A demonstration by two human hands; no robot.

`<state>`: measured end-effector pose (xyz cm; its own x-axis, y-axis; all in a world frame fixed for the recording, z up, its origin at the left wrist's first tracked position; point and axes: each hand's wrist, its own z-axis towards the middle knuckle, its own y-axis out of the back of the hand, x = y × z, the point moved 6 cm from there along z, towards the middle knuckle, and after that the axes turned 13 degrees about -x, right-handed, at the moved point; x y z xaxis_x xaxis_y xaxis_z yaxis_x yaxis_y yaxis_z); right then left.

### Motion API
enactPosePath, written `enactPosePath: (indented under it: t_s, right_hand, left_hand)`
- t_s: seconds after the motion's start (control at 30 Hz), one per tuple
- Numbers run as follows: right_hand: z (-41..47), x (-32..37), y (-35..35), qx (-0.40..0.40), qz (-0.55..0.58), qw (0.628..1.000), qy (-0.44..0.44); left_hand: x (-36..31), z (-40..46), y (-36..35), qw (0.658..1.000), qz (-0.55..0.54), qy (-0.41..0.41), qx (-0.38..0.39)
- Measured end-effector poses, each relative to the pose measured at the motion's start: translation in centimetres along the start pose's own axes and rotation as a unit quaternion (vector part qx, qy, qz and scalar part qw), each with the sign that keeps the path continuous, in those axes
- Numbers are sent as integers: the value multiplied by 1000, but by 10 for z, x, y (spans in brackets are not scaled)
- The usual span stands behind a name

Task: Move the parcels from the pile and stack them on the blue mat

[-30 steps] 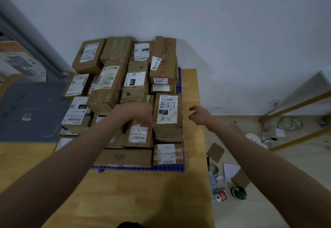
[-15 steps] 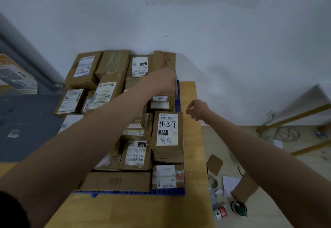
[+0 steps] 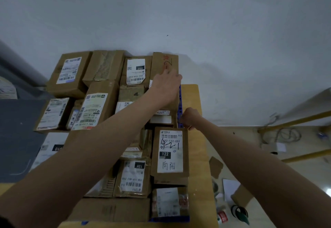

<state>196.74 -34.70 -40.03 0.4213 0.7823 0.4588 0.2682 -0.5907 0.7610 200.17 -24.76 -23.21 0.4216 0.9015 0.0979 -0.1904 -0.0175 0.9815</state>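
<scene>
Parcel [image 3: 165,63] with red writing under flat, spread left hand [image 3: 166,86]; right hand [image 3: 189,117] fisted, empty, just beside.

Brown cardboard parcels [image 3: 100,102] with white barcode labels, blue mat [image 3: 180,102] — perforated, light wooden desk [image 3: 198,156], pale grey wall [image 3: 215,31]
</scene>
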Motion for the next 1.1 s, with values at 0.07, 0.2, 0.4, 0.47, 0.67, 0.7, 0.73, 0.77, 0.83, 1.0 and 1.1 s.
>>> enactPosePath:
  t_s: [0.07, 0.2, 0.4, 0.47, 0.67, 0.7, 0.73, 0.77, 0.83, 1.0, 1.1]
  right_hand:
    - [5, 1, -9, 12, -10, 1000, -9]
    - [15, 3, -19, 10, -14, 1000, -8]
    - [24, -2, -32, 10, 66, 997, -47]
    - [26, -6, -33, 7, 104, 992, -73]
    - [30, -11, -38, 3, 168, 980, -102]
    - [31, -11, -38, 3, 168, 981, -101]
    - [31, -12, -39, 3, 164, 981, -100]
    - [31, -12, -38, 1, 163, 981, -102]
    - [31, -12, -38, -1, 166, 980, -109]
    - [29, -8, -38, 12, 150, 981, -119]
    - [27, -6, -39, 19, 128, 984, -120]
  left_hand:
    - [4, -2, -3, 1000, 1, 5, 5]
    - [14, -4, -6, 999, 17, 14, 34]
    - [14, -6, -13, 998, 26, 3, 57]
    - [13, -6, -13, 998, 24, 2, 57]
    - [10, -7, -14, 998, 31, 3, 60]
    - [10, -7, -14, 998, 29, 3, 62]
    - [10, -7, -14, 998, 28, 3, 64]
    - [10, -7, -14, 998, 28, 4, 64]
    - [10, -7, -14, 998, 30, 2, 62]
    - [9, -8, -15, 998, 28, 0, 57]
    - [11, -9, -16, 998, 26, -2, 51]
